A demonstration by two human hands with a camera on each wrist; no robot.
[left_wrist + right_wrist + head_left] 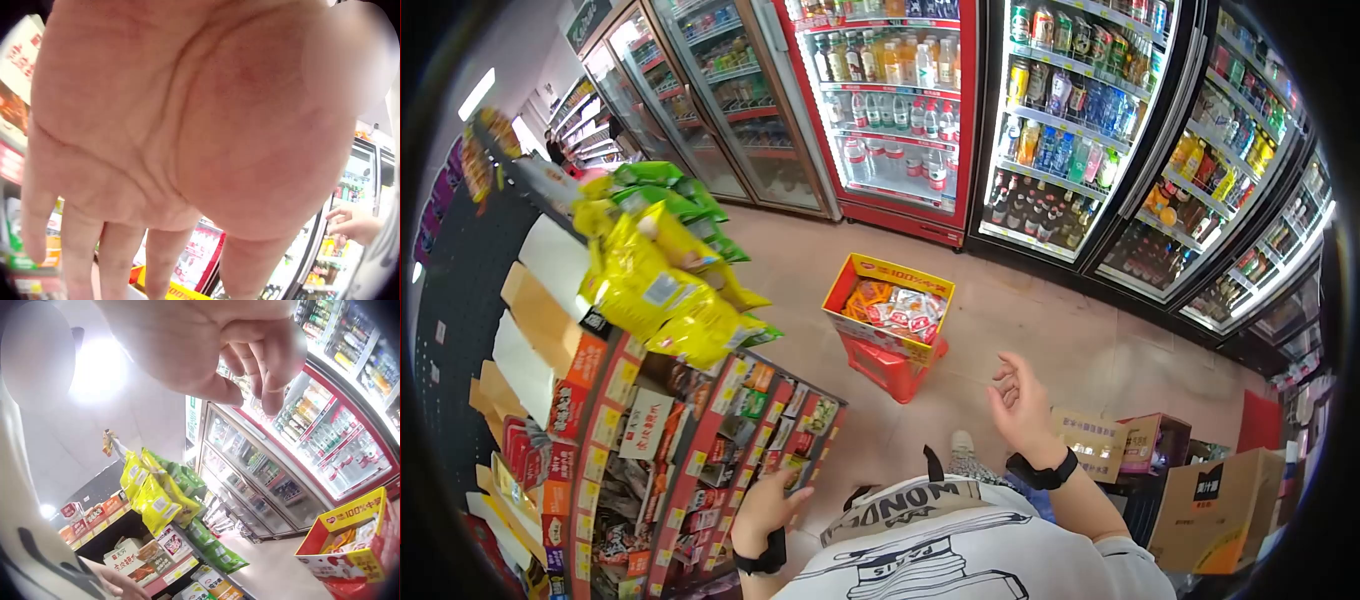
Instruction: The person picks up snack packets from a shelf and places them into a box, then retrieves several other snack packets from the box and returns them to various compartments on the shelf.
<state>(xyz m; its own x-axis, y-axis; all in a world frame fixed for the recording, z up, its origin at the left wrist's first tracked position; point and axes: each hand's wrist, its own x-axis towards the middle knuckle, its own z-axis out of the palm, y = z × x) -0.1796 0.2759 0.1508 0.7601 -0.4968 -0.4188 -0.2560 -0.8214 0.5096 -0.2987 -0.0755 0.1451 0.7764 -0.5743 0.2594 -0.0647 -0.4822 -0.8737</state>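
Observation:
My left hand (766, 512) is beside the tiered snack shelf (725, 385), fingers extended towards its packets. The left wrist view shows the bare palm (187, 125) with nothing in it. My right hand (1022, 400) is raised in front of my body, its fingers loosely bent around nothing; the right wrist view shows those fingers (253, 359) too. Ahead of both hands, a yellow and red carton (920, 350) of orange and white wrapped snacks sits on a red plastic stool (880, 368). Yellow chip bags (660, 285) and green bags (670, 195) hang at the shelf's end.
Lit drink fridges (890, 110) line the far wall, with tall glass-door coolers (730, 90) further left. Cardboard cartons (1215, 510) are stacked to my right. Between shelf and fridges runs a tiled floor (790, 250).

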